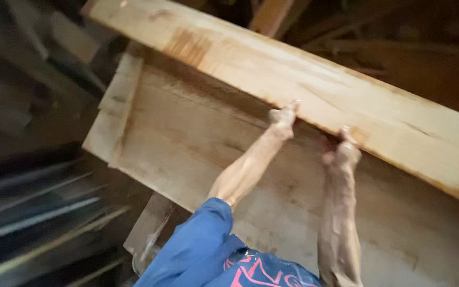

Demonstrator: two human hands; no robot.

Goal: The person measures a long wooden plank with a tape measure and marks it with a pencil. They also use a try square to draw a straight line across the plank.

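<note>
1. Wide wooden panel (187,138) lying underneath, framed at the left edge; blurry metal bars (33,212) well off to the left.
2. Left hand (283,116) curled onto the lower edge of the long pale plank (314,85).
3. Right hand (345,151) clamped just beside it, same edge.
4. Looks heavy, stiff, rough-sawn, probably splintery; best gripped spread wider along that edge.

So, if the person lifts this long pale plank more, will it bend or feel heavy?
The plank looks thick and broad, so probably stiff and rather heavy. Both hands, left and right, grip its lower edge. Its rough sawn surface seems unlikely to slip.
</note>
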